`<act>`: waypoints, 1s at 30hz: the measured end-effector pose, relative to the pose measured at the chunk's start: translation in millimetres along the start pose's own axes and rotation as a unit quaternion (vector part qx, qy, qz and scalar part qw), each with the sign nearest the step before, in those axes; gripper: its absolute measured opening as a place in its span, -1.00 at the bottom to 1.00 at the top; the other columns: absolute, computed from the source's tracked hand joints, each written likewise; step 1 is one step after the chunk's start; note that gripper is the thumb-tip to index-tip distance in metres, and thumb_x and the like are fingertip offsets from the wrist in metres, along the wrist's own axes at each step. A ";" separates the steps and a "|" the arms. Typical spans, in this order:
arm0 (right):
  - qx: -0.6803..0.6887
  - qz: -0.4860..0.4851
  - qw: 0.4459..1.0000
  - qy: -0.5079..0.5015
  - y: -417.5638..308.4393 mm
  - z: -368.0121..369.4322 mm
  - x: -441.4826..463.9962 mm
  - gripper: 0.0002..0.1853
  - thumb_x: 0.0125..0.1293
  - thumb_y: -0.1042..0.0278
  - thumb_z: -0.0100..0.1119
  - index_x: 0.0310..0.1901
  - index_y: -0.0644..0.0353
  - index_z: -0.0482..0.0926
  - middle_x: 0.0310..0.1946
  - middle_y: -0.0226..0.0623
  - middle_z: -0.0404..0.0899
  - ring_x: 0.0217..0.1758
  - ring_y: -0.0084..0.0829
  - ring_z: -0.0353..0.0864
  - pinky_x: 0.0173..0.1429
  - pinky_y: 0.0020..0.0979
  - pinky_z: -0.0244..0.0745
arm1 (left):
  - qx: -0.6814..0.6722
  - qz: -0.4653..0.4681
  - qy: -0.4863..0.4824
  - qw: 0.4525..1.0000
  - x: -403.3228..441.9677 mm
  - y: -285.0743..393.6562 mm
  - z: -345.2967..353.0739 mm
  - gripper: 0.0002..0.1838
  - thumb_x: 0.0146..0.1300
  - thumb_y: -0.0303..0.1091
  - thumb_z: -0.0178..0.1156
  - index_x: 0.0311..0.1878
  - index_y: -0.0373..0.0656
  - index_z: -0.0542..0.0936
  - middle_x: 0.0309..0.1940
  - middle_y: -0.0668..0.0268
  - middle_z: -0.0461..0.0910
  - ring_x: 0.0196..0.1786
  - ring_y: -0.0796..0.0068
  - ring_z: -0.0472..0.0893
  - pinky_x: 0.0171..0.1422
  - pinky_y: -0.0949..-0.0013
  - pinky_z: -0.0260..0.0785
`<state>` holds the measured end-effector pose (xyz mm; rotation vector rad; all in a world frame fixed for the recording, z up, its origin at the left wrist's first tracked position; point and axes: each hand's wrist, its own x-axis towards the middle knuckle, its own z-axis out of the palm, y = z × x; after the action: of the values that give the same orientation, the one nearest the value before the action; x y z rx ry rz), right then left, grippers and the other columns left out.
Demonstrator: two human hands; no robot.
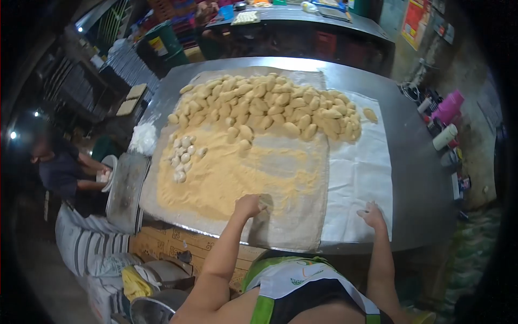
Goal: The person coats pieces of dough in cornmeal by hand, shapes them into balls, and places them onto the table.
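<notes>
My left hand (249, 206) is at the near edge of the crumb layer (216, 181), over the beige cloth (288, 229). Its fingers are curled in, and whatever they may hold is hidden. On the right, my right hand (372, 215) rests at the white cloth (353, 183), thumb and fingers apart, with nothing visible in it. Beyond both hands lies a large heap of crumb-coated oval dough pieces (259, 102). Several paler, uncoated dough balls (183, 154) sit in a cluster on the crumbs at the left.
A metal table (415, 183) carries the cloths. At the left, a person (62, 164) has both hands at a white bucket (110, 171), beside stacked metal trays (128, 189). Bottles and a pink container (449, 107) line the right side. Another table (302, 19) stands at the back.
</notes>
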<state>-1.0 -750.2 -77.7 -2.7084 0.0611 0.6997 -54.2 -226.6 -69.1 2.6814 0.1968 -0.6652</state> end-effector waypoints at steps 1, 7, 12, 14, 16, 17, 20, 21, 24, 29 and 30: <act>0.028 0.011 0.999 0.012 0.2 -0.3 -0.2 0.00 0.16 -0.15 0.39 0.42 0.50 0.26 0.46 0.31 0.18 0.51 0.14 0.24 0.56 -0.18 0.18 | -0.008 0.007 0.008 1.000 -1.4 0.2 -0.8 -0.47 0.16 0.12 0.35 0.04 -0.09 0.68 -0.07 0.01 0.72 0.03 -0.04 0.69 0.09 -0.07 0.51; 0.084 0.026 0.996 0.020 5.9 -0.9 9.8 -0.07 0.14 -0.04 0.45 0.33 0.59 0.35 0.36 0.27 0.37 0.28 0.05 0.55 0.40 -0.21 0.41 | -0.018 0.020 -0.010 1.000 0.2 -4.7 -3.1 -0.43 0.17 0.14 0.34 0.09 -0.10 0.64 -0.02 0.00 0.70 0.09 -0.02 0.67 0.14 -0.08 0.47; 0.038 0.044 0.998 -0.011 -8.6 -8.6 4.3 -0.13 0.16 0.01 0.43 0.28 0.63 0.39 0.37 0.28 0.36 0.39 0.01 0.46 0.47 -0.24 0.32 | -0.048 0.038 -0.015 0.998 -10.0 -7.8 -7.5 -0.34 0.19 0.12 0.33 0.23 -0.13 0.56 -0.01 -0.04 0.69 0.10 -0.07 0.65 0.18 -0.06 0.46; 0.050 0.039 0.998 0.007 -5.3 -3.8 1.6 -0.16 0.16 0.02 0.43 0.26 0.63 0.41 0.39 0.29 0.34 0.44 0.02 0.39 0.51 -0.26 0.25 | -0.138 0.057 0.031 0.988 -19.3 -19.3 6.3 -0.28 0.19 0.06 0.36 0.33 -0.16 0.48 0.03 -0.06 0.67 0.13 -0.09 0.63 0.22 -0.04 0.46; 0.062 0.032 0.997 0.019 -2.4 0.4 6.1 -0.17 0.16 0.02 0.43 0.25 0.63 0.42 0.39 0.30 0.33 0.47 0.03 0.36 0.53 -0.27 0.22 | -0.176 0.066 0.060 0.980 -34.8 -33.3 9.4 -0.25 0.20 0.03 0.37 0.38 -0.17 0.44 0.05 -0.07 0.66 0.14 -0.10 0.62 0.24 -0.03 0.45; 0.085 0.022 0.996 0.024 2.5 5.4 4.2 -0.16 0.17 0.02 0.43 0.26 0.62 0.42 0.39 0.30 0.32 0.49 0.03 0.32 0.55 -0.28 0.19 | -0.167 0.107 0.114 0.973 -50.4 -42.8 15.3 -0.22 0.20 -0.04 0.39 0.43 -0.18 0.39 0.08 -0.08 0.64 0.15 -0.10 0.61 0.25 0.01 0.46; 0.133 0.010 0.990 0.043 20.6 12.8 13.0 -0.15 0.17 0.00 0.42 0.28 0.62 0.41 0.40 0.31 0.31 0.54 0.04 0.26 0.58 -0.30 0.13 | -0.254 0.045 0.123 0.958 -92.9 -66.6 19.4 -0.23 0.19 -0.20 0.43 0.44 -0.21 0.38 0.14 -0.07 0.60 0.15 -0.02 0.61 0.23 0.13 0.50; 0.131 0.001 0.990 0.061 25.8 18.8 13.1 -0.17 0.17 0.02 0.42 0.26 0.60 0.43 0.34 0.30 0.38 0.48 0.04 0.33 0.54 -0.28 0.20 | -0.252 0.022 0.133 0.958 -106.3 -73.4 17.3 -0.26 0.19 -0.21 0.42 0.41 -0.22 0.41 0.10 -0.07 0.62 0.10 0.00 0.63 0.21 0.16 0.51; 0.127 -0.016 0.986 0.103 5.7 6.9 8.2 -0.22 0.17 0.05 0.43 0.24 0.57 0.47 0.24 0.27 0.51 0.36 0.03 0.49 0.45 -0.25 0.34 | -0.224 -0.028 0.147 0.963 -141.1 -96.5 12.0 -0.32 0.19 -0.22 0.42 0.35 -0.23 0.47 0.01 -0.05 0.64 -0.01 0.04 0.67 0.14 0.17 0.53; 0.048 0.072 0.996 0.023 -67.5 -33.3 -0.8 -0.34 0.21 0.07 0.40 0.18 0.47 0.55 0.18 0.21 0.56 0.31 0.04 0.52 0.42 -0.24 0.36 | -0.190 -0.055 0.144 0.970 -160.1 -133.8 10.1 -0.41 0.20 -0.21 0.41 0.26 -0.27 0.55 -0.15 -0.04 0.66 -0.16 0.07 0.68 0.01 0.16 0.54; 0.057 0.036 0.990 0.127 -75.5 -20.3 10.0 -0.38 0.21 0.07 0.40 0.14 0.44 0.58 0.15 0.20 0.59 0.29 0.04 0.54 0.40 -0.23 0.38 | -0.190 -0.057 0.143 0.970 -161.2 -142.1 7.5 -0.41 0.20 -0.21 0.41 0.26 -0.27 0.55 -0.15 -0.04 0.66 -0.16 0.07 0.68 0.01 0.16 0.54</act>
<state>26.7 -685.6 -42.0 -2.6788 0.2547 0.3543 -230.3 -105.8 -44.0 2.3914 0.5031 -0.2345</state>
